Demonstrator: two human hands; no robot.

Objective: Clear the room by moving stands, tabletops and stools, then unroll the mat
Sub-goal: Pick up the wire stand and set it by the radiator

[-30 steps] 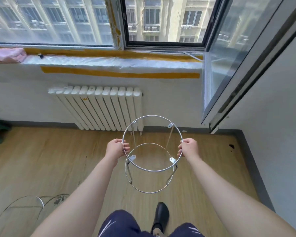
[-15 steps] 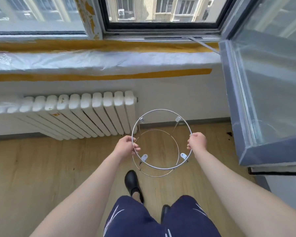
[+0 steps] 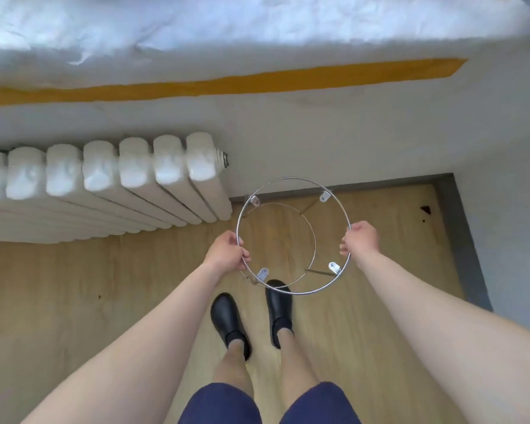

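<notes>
A round wire stand [image 3: 291, 179], made of two chrome rings joined by thin legs with small metal tabs, hangs upright above the wooden floor. My left hand [image 3: 227, 252] grips the left side of its top ring. On the right side of that ring my right hand [image 3: 360, 240] holds the wire. The lower, smaller ring shows through the top one. The stand is in the room's right corner, just right of the radiator. No tabletop, stool or mat is in view.
A white radiator [image 3: 104, 185] stands against the wall at left. The window sill [image 3: 227, 32] wrapped in plastic runs overhead, with a yellow tape strip beneath. A grey skirting board [image 3: 459, 240] and the right wall close the corner. My black shoes [image 3: 227, 319] stand on the floor.
I have walked closer to the wall and my view has tipped down. The stand, still held in both hands, now hangs near the corner beside the radiator.
</notes>
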